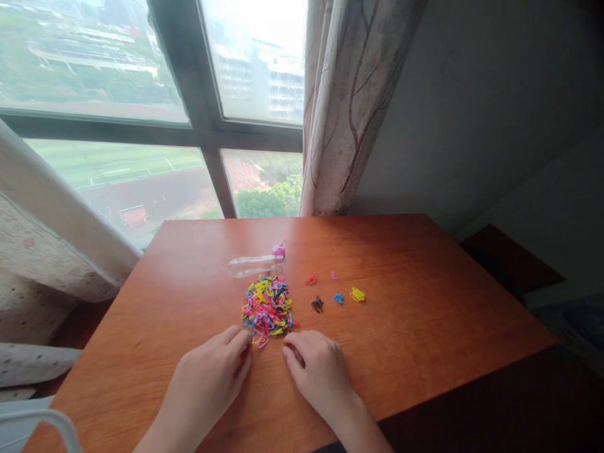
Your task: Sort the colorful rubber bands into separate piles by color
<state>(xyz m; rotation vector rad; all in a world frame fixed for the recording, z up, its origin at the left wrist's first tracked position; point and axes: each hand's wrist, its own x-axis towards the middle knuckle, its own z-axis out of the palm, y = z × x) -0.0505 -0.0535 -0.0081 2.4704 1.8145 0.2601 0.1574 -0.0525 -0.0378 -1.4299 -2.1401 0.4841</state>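
A heaped pile of small multicoloured rubber bands (pixel 267 305) lies on the wooden table. My left hand (pixel 214 365) rests at the pile's lower left edge, its fingers curled together and the fingertips partly hidden against the bands. At the lower right edge is my right hand (pixel 318 362), with thumb and forefinger bent toward each other in a pinch. Whatever either hand may hold is too small to make out. To the right sit little sorted groups: red bands (pixel 310 279), dark bands (pixel 317 304), blue bands (pixel 338 299), yellow bands (pixel 357 294) and one pink band (pixel 334 275).
Behind the pile lies a clear plastic bottle-shaped container (pixel 250 266) beside a pink cap (pixel 279 250) with a ring. The table (pixel 425 327) reaches to a window (pixel 259 63) with curtains (pixel 344 94). A white curved rail (pixel 42 415) shows at lower left.
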